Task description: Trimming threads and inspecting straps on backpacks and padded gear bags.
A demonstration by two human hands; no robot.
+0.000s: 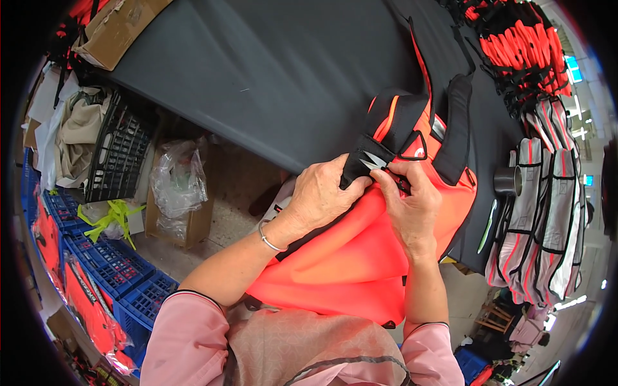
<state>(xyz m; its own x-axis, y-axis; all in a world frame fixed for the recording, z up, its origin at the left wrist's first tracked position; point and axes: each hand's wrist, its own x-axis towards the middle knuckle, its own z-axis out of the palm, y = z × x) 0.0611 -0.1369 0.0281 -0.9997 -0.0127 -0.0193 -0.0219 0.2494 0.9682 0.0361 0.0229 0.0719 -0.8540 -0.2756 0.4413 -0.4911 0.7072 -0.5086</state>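
Hands meet at the vest's black collar strap, near the table edge. Left hand curls shut over the strap, fingers pinching the black webbing, palm on orange fabric. Right hand closed round small thread snips; silver blades poke out betw. thumb and fingers, tips at the strap, just beside the left fingertips. Vest drapes off the table onto the person's lap, upper part w/ black trim lying on the dark tabletop. Metal cup sits right of the vest, near. More vests piled far right: orange stack at top, grey-white ones hanging over the edge. Blue crates on the floor at left, black crate and plastic bag under the table.
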